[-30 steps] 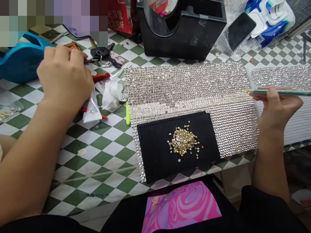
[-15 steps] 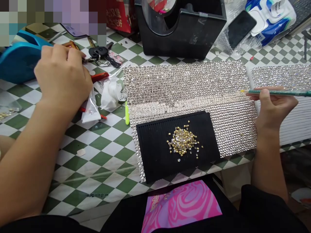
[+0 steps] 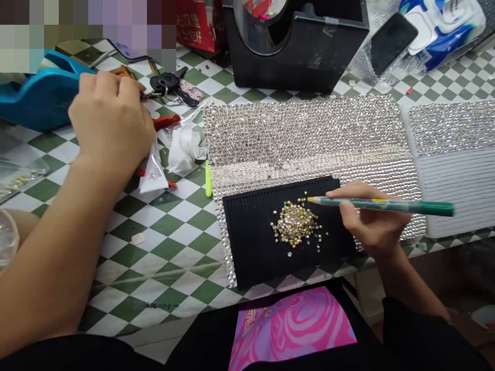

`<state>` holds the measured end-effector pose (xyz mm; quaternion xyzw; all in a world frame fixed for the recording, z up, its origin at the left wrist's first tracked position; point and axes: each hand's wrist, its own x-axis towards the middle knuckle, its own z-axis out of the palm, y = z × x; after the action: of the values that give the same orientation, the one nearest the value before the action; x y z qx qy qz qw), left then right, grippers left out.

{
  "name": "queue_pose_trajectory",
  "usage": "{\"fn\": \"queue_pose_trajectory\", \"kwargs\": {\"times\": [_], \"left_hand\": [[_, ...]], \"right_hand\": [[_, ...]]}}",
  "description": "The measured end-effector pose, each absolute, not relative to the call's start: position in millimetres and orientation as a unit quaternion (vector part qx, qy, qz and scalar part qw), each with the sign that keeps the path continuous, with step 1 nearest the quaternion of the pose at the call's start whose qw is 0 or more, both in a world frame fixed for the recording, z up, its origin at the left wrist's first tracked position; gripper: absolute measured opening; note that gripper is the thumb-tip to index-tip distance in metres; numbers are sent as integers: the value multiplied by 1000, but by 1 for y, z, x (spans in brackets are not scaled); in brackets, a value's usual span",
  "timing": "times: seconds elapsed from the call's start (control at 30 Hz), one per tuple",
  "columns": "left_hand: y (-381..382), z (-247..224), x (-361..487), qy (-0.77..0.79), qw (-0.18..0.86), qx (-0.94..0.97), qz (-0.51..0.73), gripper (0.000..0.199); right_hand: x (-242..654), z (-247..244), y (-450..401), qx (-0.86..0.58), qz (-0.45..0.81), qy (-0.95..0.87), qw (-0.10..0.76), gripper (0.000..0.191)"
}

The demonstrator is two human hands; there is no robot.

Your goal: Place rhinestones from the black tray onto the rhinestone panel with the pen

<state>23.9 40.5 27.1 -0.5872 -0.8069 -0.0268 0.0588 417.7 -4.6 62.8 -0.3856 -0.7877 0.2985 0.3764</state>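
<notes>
My right hand (image 3: pixel 373 221) grips a green wax-tipped pencil (image 3: pixel 386 205), its yellow tip just above the upper right edge of a pile of gold-backed rhinestones (image 3: pixel 296 224). The pile lies on a black ridged tray (image 3: pixel 251 247). Beneath the tray is a panel (image 3: pixel 301 129) covered with rows of silver rhinestones; a paler strip crosses its middle. At left, my left hand (image 3: pixel 112 116) rests with curled fingers beside a red-handled tool (image 3: pixel 167 121) and a small clear plastic bag (image 3: pixel 153 175). Its fingertips are hidden, so anything inside it cannot be made out.
A second panel (image 3: pixel 456 190), partly covered in rhinestones, lies at right. Behind stand a black tape dispenser (image 3: pixel 286 64) and a wipes pack (image 3: pixel 460 31) near a phone (image 3: pixel 393 44). Keys (image 3: pixel 166 82) and a blue tape dispenser (image 3: pixel 50 98) are at left.
My right hand has moved left and toward me, bringing the pencil from the panel's right edge to the rhinestone pile. My left hand keeps its place; the view has shifted slightly.
</notes>
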Motion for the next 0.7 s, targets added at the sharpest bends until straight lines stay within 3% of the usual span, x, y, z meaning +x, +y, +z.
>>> {"fn": "queue_pose_trajectory", "kwargs": {"times": [0.33, 0.7], "left_hand": [[37, 32, 28, -822, 35, -569, -23, 68], [37, 37, 33, -827, 33, -560, 25, 70]], "right_hand": [[415, 51, -4, -341, 325, -801, 369, 36], [417, 48, -3, -356, 322, -787, 388, 33]]}}
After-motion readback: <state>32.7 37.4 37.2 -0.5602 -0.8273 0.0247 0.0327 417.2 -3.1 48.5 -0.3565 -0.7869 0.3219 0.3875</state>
